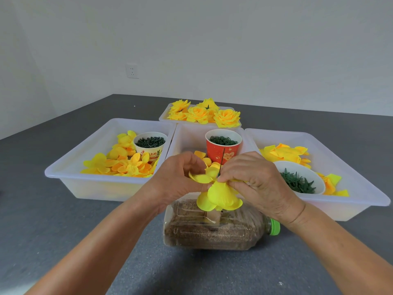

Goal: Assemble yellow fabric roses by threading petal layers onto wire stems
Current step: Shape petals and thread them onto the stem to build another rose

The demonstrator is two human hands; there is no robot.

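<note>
Threading is midway — both hands pinch a petal layer [204, 176] on the upright wire stem [222, 161], left hand [180, 177] at its edge, right hand [255, 179] at the wire. Finished roses [204, 113] fill the far tray [163, 118] — loose petals [121, 165] remain.

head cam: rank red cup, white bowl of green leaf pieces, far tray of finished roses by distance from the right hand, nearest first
1. Red cup, just behind the right hand, middle tray.
2. White bowl to its right, right tray; nearly as close as the cup.
3. Far tray of finished roses, at the back.
</note>
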